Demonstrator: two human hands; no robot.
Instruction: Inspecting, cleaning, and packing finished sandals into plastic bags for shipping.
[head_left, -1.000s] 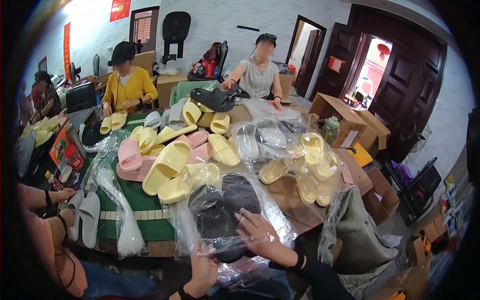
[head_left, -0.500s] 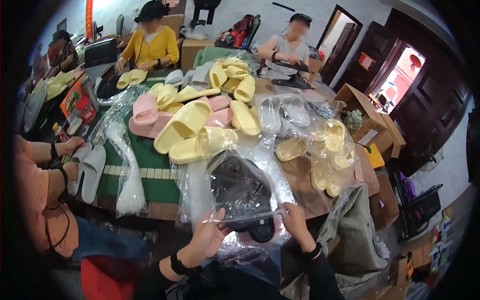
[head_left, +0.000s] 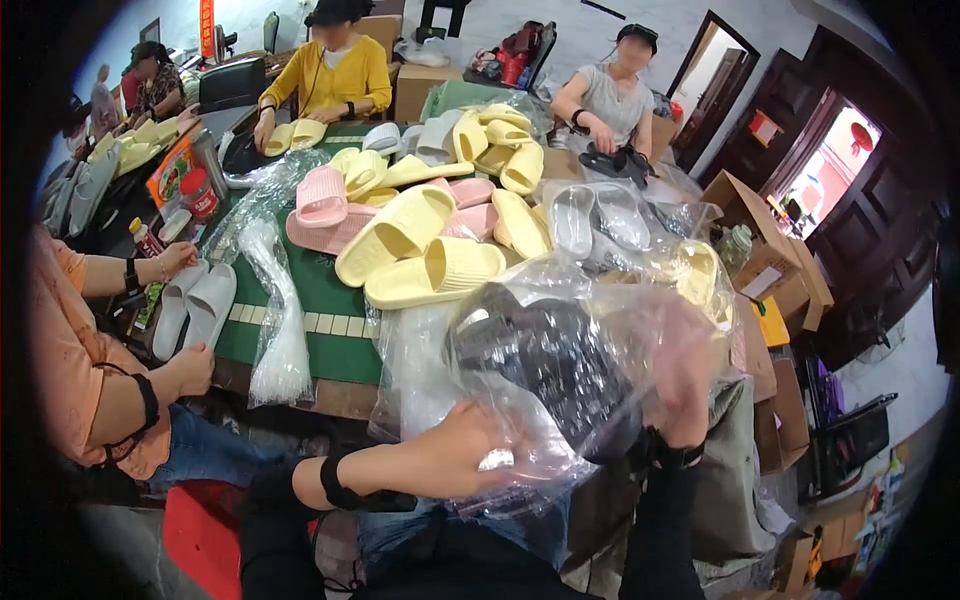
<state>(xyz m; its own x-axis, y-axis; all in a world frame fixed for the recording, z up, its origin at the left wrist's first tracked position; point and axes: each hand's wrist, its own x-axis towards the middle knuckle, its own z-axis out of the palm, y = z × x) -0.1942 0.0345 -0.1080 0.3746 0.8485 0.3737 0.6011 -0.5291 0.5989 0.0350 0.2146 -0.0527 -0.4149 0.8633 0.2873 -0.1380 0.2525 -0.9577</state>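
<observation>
My left hand [head_left: 455, 450] grips the lower edge of a clear plastic bag [head_left: 600, 300] at the bottom centre. A pair of black slippers [head_left: 545, 365] sits inside that bag, lifted above my lap. My right hand [head_left: 685, 370] is seen through the plastic on the bag's right side, holding it. Both hands wear black wristbands. Just beyond the bag, yellow slippers [head_left: 420, 255] lie on the green table [head_left: 325, 315].
Pink slippers [head_left: 325, 200], more yellow slippers and grey ones [head_left: 590, 215] are piled on the table. A person in orange [head_left: 70, 360] on my left handles grey slippers [head_left: 195, 305]. Two more people sit across. Cardboard boxes [head_left: 765, 270] stand at right. A loose plastic bag [head_left: 275, 320] hangs off the near edge.
The bagged black slippers have come up off the table toward me. My right hand moved behind the plastic and my left hand slid under the bag's lower edge.
</observation>
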